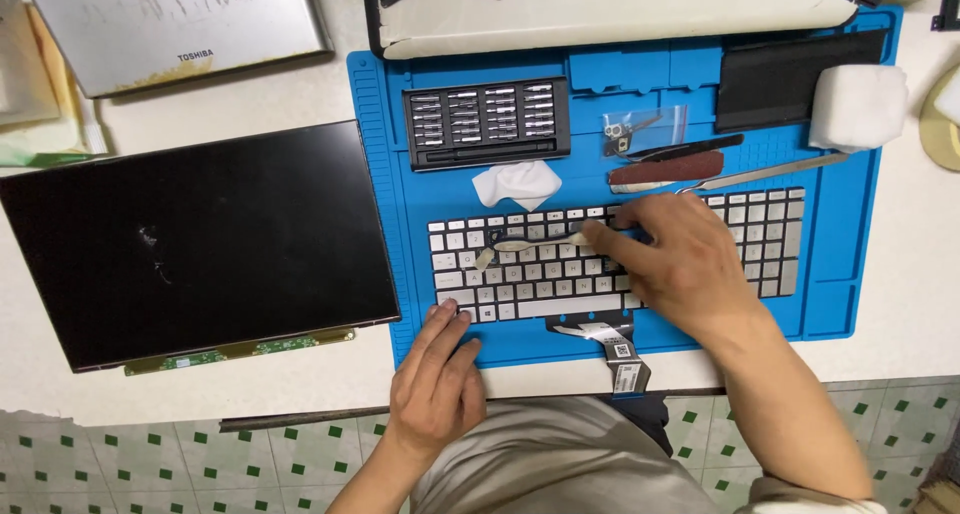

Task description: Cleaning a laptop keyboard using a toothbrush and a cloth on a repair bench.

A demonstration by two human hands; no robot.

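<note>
Nearest the camera, the left hand (437,374) lies flat and loose, fingertips pressing the front left corner of the silver laptop keyboard (540,264), which sits along the front edge of the blue repair mat (385,174). The right hand (675,259) rests over the keys, pinching a slim pale pry tool (530,244) laid across the upper rows. A bare laptop screen panel (200,239) lies beside the mat's left edge.

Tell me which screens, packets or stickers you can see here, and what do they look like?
Bare screen panel: left of the blue mat, flat, dark rectangle, green strip below.
Closed laptop: top left, silver-grey lid.
Clear bag: on the mat, small parts inside.
White labels: on the keyboard's ribbon cable, near edge.
</note>
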